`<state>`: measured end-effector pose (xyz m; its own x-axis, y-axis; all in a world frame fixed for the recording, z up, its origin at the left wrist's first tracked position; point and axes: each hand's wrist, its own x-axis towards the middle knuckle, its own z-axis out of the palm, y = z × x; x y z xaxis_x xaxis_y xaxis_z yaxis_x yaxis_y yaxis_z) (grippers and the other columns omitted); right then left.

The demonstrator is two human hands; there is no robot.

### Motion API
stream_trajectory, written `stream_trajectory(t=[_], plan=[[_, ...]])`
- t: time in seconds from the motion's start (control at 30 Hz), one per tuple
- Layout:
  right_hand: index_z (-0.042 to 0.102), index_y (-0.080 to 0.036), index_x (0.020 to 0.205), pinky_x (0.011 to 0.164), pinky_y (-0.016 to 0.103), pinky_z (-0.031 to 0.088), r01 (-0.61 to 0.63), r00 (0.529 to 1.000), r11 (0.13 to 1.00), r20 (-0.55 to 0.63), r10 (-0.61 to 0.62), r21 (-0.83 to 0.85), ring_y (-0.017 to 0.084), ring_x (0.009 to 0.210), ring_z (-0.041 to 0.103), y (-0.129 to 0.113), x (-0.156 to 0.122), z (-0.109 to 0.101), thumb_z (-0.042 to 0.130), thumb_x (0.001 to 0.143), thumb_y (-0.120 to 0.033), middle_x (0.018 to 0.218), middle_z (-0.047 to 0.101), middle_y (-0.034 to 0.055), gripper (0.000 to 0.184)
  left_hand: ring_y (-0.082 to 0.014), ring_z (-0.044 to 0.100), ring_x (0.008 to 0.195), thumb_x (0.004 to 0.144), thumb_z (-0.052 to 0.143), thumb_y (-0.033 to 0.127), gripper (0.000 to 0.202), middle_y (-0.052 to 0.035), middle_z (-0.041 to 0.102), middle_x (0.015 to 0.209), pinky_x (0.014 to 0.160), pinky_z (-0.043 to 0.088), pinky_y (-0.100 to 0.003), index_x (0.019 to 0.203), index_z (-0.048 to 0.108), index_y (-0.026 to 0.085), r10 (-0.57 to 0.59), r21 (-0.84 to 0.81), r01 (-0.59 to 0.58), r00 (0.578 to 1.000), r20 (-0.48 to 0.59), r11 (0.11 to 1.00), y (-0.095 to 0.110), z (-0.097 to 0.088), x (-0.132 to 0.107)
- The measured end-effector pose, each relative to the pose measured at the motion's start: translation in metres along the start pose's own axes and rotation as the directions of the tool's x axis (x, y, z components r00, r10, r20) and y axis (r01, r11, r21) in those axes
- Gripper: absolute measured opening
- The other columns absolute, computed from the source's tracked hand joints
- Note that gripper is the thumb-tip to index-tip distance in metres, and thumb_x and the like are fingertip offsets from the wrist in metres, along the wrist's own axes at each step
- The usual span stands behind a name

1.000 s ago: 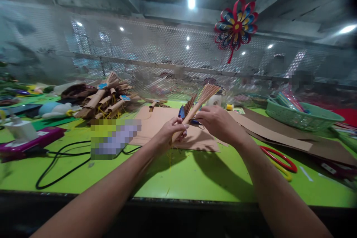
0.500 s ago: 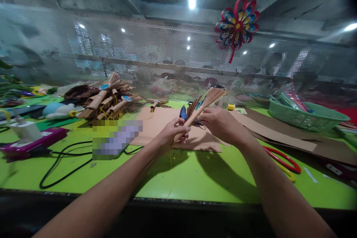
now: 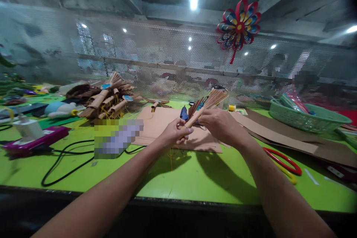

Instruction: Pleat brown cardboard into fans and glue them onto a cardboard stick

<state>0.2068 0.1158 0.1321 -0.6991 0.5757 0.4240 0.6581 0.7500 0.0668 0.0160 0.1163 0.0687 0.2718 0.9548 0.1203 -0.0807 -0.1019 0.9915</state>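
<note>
Both of my hands are on a small brown paper broom (image 3: pixel 193 118) with a rolled handle and a fanned, fringed end (image 3: pixel 216 97) pointing up and to the right. My left hand (image 3: pixel 178 132) is closed around the handle's lower end, and yellow string (image 3: pixel 171 160) dangles below it. My right hand (image 3: pixel 219 122) is closed beside the upper handle near the fringe, its fingertips partly hidden behind the broom. Just behind the broom lie a blue glue gun (image 3: pixel 183 113) and another piece of dark fringed paper (image 3: pixel 195 106). Brown paper sheets (image 3: pixel 152 124) lie under the hands.
On the left are a pile of similar paper brooms (image 3: pixel 104 100), a purple power strip (image 3: pixel 39 142) and a black cable (image 3: pixel 60 161). To the right are red-handled scissors (image 3: pixel 287 161), brown strips (image 3: pixel 279 134) and a green basket (image 3: pixel 309 117). A mesh screen (image 3: pixel 156 52) stands behind.
The broom's fringe is spread a little wider, and its handle has shifted slightly within my left hand. My left thumb is stretched further along it. The right hand stays nearly in place.
</note>
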Motion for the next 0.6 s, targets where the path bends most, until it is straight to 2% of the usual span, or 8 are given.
stream_trajectory(t=[0.3,0.47,0.6], plan=[[0.070,-0.025,0.099,0.069,0.030,0.041,0.007,1.000,1.000,0.009,-0.007,0.016,0.018,0.084,0.057,-0.0005,0.0014,0.0015,0.044,0.090,-0.015,0.090,0.066,0.0062,0.029,-0.0046,0.041,0.032,0.062,0.076,0.037,0.043,0.0063,0.053,0.048,0.035,0.026,-0.015,0.082,0.044,0.018,0.058,0.089,-0.053,0.997,-0.049,0.995,-0.0029,0.0003,0.0014],[0.069,-0.027,0.102,0.071,0.032,0.043,-0.003,1.000,1.000,0.019,0.002,0.028,0.020,0.086,0.058,-0.0019,0.0029,0.0005,0.045,0.091,-0.019,0.090,0.066,0.0059,0.028,-0.0049,0.040,0.033,0.065,0.074,0.036,0.040,0.0063,0.053,0.047,0.036,0.027,-0.015,0.082,0.042,0.019,0.064,0.090,-0.062,0.998,-0.021,0.994,0.0005,0.0016,-0.0013],[0.070,-0.025,0.098,0.073,0.033,0.043,-0.009,1.000,1.000,0.009,0.009,0.021,0.021,0.088,0.058,-0.0020,0.0026,0.0018,0.045,0.091,-0.019,0.092,0.066,0.0075,0.027,-0.0053,0.041,0.035,0.067,0.072,0.037,0.037,0.0059,0.052,0.047,0.036,0.027,-0.015,0.082,0.042,0.019,0.055,0.101,-0.052,0.998,-0.028,0.993,0.0041,0.0026,-0.0040]])
